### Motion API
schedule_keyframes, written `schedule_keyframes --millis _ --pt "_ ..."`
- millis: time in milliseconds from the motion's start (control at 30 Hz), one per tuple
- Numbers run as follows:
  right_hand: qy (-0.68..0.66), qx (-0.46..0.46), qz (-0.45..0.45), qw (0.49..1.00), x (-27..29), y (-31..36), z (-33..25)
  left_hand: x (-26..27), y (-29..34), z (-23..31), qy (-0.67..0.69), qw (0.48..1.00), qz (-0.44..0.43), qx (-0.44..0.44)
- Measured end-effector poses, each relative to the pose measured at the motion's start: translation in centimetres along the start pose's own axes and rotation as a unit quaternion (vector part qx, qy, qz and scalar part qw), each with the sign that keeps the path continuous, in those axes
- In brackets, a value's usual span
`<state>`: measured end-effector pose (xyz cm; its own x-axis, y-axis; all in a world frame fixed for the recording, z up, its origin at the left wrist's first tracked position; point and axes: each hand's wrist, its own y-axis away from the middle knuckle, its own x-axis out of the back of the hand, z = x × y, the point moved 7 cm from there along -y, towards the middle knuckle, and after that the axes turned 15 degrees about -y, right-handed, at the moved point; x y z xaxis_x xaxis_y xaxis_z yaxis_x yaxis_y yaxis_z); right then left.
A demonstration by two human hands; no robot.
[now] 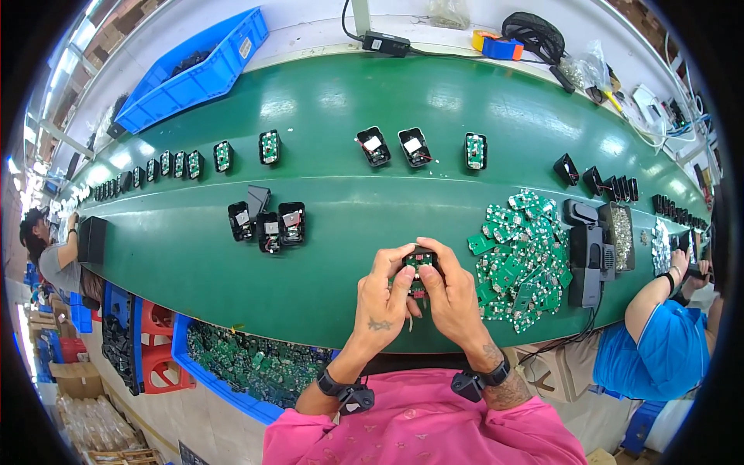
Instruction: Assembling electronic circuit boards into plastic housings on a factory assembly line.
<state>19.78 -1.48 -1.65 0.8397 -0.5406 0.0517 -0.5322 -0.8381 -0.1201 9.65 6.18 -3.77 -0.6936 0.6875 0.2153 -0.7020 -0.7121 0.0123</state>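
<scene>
One long green table [364, 217] filled most of the view. Near its far edge, to the left, stood a blue bin [205, 81]. A heap of loose green circuit boards [521, 263] spread toward the near edge, right of the worker's hands. A small group of black cases [291, 223] lay left of centre, farther in from the near edge.

Over the middle of the near edge, the left hand [382, 298] and right hand [454, 298] met around one small unit, fingers curled about its sides, both thumbs pressed side by side on its face. The step in hand looked like seating or steadying a board in its casing; the next move seemed to call for even thumb pressure and a check that the edges sat level.

The held unit [420, 259] was dark at the rim, with a green face and small red parts toward the worker. The thumbs hid much of it, so whether the board was fully seated could not be told.
</scene>
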Motion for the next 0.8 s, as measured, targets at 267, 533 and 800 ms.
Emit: schedule_keyframes --millis 267,533,800 --pt "0.094 -0.04 -0.039 0.994 0.2 0.0 0.4 0.1 -0.4 -0.6 0.018 0.997 -0.044 0.067" --pt "0.043 0.003 -0.02 0.999 -0.2 0.1 0.4 0.1 -0.1 0.1 -0.029 0.999 0.027 -0.003" --pt "-0.058 -0.015 -0.017 0.998 0.2 -0.1 0.9 0.1 -0.1 0.7 -0.02 0.999 0.033 -0.022"
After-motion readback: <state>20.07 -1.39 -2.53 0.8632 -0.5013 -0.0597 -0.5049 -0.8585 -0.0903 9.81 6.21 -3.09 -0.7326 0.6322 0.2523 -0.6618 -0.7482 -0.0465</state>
